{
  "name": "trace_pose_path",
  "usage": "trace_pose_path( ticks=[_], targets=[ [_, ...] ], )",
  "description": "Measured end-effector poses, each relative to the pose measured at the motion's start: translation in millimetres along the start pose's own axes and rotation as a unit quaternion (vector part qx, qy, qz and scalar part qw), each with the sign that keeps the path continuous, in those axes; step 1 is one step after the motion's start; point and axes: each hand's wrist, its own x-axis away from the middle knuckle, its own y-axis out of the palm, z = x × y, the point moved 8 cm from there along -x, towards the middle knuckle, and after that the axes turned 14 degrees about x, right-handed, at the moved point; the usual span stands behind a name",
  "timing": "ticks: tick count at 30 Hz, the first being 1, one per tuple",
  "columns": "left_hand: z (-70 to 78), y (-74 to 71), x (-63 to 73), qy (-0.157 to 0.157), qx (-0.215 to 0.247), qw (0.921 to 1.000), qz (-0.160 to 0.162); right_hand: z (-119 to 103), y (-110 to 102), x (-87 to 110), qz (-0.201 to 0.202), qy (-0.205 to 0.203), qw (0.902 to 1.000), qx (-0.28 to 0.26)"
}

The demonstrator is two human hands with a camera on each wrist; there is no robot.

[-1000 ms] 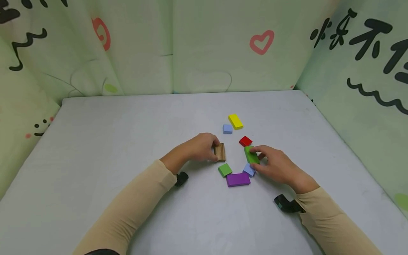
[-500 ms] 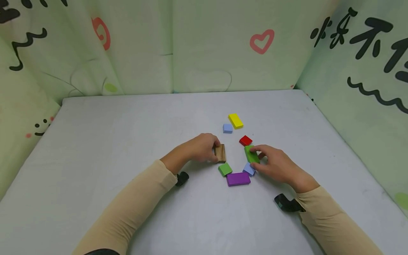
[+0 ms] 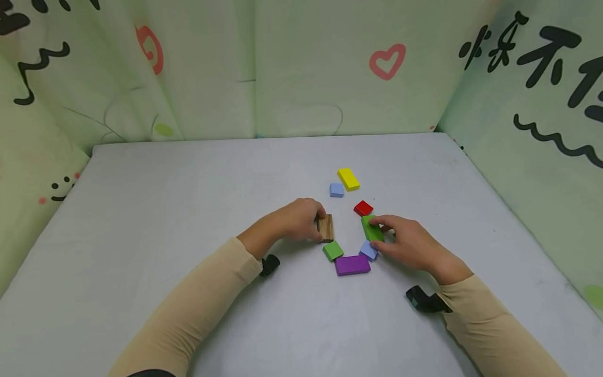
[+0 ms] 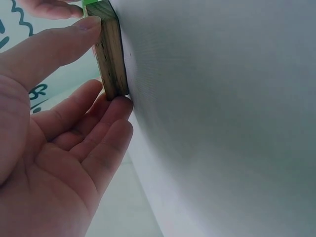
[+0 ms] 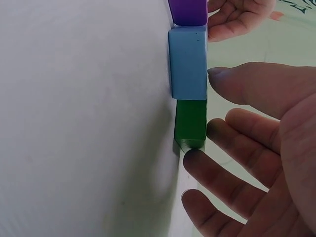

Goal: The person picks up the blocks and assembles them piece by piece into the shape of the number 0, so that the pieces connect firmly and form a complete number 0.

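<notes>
My left hand (image 3: 299, 219) pinches a brown wooden block (image 3: 325, 229) by its ends, thumb nearest me. The block lies flat on the table, its near end by a small green block (image 3: 332, 251). Across from it, my right hand (image 3: 406, 238) rests its fingertips on a longer green block (image 3: 372, 229). Its thumb touches or nearly touches a light blue block (image 3: 368, 251); the right wrist view shows these fingers loosely bent. A purple block (image 3: 352, 265) joins the near side of this curved row, and a red block (image 3: 363, 208) sits at the green block's far end.
Farther back on the white table (image 3: 188, 183) lie a yellow block (image 3: 348, 179) and another light blue block (image 3: 336, 190), close together. A printed curtain (image 3: 306, 68) stands along the back and sides of the table.
The wooden block has slid slightly toward me, closer to the small green block, with my left hand on it. My right hand and the other blocks stay practically still.
</notes>
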Motion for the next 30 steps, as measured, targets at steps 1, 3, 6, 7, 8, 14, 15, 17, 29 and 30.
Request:
trace_pose_path(
  ticks=[1, 3, 6, 7, 8, 14, 15, 17, 29, 30],
  targets=[
    [0.1, -0.1, -0.1, 0.002, -0.002, 1.0000, 0.001, -0.3, -0.3, -0.1, 0.001, -0.001, 1.0000, 0.001],
    [0.5, -0.1, 0.1, 0.006, -0.006, 1.0000, 0.001, -1.0, -1.1, -0.4, 0.003, -0.003, 1.0000, 0.003],
    [0.8, 0.0, 0.4, 0.007, -0.008, 0.9999, 0.001, -1.8, -1.5, -0.6, 0.002, -0.006, 1.0000, 0.004],
    [0.8, 0.2, 0.6, 0.006, -0.007, 1.0000, 0.001, -1.9, -1.6, -0.7, 0.002, -0.007, 1.0000, 0.002],
    [0.8, 0.4, 0.8, 0.004, -0.006, 1.0000, 0.000, -1.9, -1.7, -0.8, 0.002, -0.008, 1.0000, 0.001],
    [0.9, 1.1, 1.2, 0.005, -0.003, 1.0000, 0.001, -1.5, -3.1, -1.2, 0.005, -0.013, 0.9999, -0.006],
    [0.9, 1.1, 0.9, 0.006, -0.004, 1.0000, 0.002, -1.3, -3.2, -1.3, 0.006, -0.015, 0.9999, -0.006],
    [0.9, 1.0, 1.1, 0.008, -0.003, 1.0000, 0.003, -0.6, -3.1, -1.4, 0.004, -0.018, 0.9998, -0.005],
    [2.8, 1.7, 2.3, 0.010, -0.007, 0.9999, 0.006, 2.1, -1.4, -2.9, -0.007, -0.016, 0.9998, 0.002],
    [2.9, 1.8, 2.3, 0.010, -0.007, 0.9999, 0.006, 1.8, -1.5, -3.2, -0.007, -0.016, 0.9998, 0.002]
  ],
)
